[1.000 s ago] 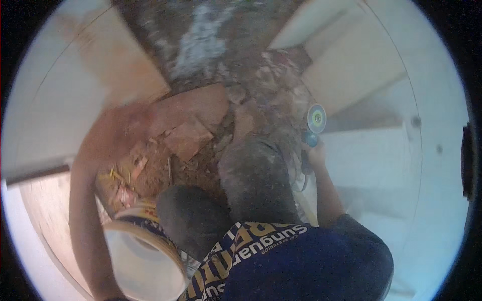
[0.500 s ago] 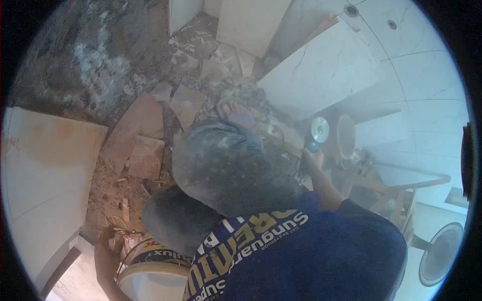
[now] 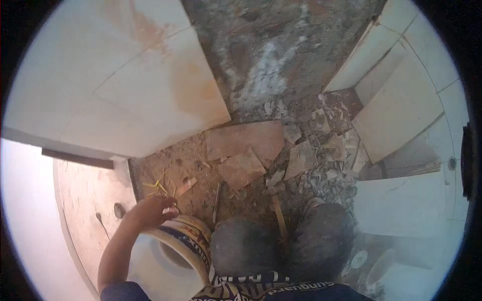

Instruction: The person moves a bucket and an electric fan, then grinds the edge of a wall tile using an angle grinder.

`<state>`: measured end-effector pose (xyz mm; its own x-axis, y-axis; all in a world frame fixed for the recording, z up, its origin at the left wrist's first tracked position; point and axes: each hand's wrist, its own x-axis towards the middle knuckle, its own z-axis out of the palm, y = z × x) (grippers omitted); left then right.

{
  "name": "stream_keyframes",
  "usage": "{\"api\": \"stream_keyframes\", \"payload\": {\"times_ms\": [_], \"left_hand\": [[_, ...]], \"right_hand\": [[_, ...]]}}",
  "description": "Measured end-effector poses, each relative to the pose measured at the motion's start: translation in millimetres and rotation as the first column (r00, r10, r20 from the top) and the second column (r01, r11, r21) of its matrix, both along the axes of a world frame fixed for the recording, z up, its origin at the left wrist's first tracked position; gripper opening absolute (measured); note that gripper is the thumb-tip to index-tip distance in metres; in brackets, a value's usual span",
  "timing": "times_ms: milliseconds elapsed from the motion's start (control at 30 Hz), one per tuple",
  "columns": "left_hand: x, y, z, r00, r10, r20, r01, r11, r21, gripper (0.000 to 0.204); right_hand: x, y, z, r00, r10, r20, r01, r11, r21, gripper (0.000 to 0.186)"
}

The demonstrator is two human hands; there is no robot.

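My left hand (image 3: 155,209) reaches over the far rim of a white paint bucket (image 3: 193,233) with a coloured label. Its fingers are curled in, with a small pale reddish bit at their tips that I cannot make out. Just beyond the fingers lie thin yellow strips (image 3: 159,184) on the dirt. At the lower right, past my knee, shows the pale round disc (image 3: 359,259) of a handheld power tool, probably an angle grinder. The tool's body and my right hand are out of sight.
Broken reddish tile slabs (image 3: 243,140) and rubble (image 3: 331,175) cover the dirt floor ahead. A hammer (image 3: 277,208) lies between my knees, a thin metal rod (image 3: 217,200) left of it. Large pale tiles (image 3: 401,205) lean at right; a tiled raised surface (image 3: 150,110) stands left.
My view has swung left, so the bucket and left hand sit further into the picture. My right hand, earlier seen holding the disc tool, has left view.
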<state>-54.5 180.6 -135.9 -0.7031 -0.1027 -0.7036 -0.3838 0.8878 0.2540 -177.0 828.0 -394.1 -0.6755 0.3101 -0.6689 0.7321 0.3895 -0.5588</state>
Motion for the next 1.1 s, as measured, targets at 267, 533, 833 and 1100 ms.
{"api": "stream_keyframes", "payload": {"times_ms": [267,533,833,1100], "left_hand": [[-4.6,-11.2,-13.2,0.988,0.077,0.131,-0.089,0.992,0.088,0.044],[16.2,-35.2,-17.1,0.949,0.316,-0.023,-0.311,0.943,0.122,0.041],[2.1,-11.4,139.9,0.969,0.147,-0.201,-0.094,0.963,0.252,0.022],[-46.3,140.2,284.4,0.990,-0.128,0.065,0.062,0.791,0.608,0.021]], "right_hand": [[16.4,24.9,8.9,0.979,0.043,0.199,-0.045,0.999,0.006,0.054],[29.9,47.3,114.6,0.926,0.094,0.364,-0.110,0.994,0.023,0.049],[28.6,64.4,396.8,0.938,0.122,0.325,-0.116,0.992,-0.039,0.044],[90.6,98.1,649.7,0.977,-0.172,0.125,0.157,0.980,0.120,0.049]]}}
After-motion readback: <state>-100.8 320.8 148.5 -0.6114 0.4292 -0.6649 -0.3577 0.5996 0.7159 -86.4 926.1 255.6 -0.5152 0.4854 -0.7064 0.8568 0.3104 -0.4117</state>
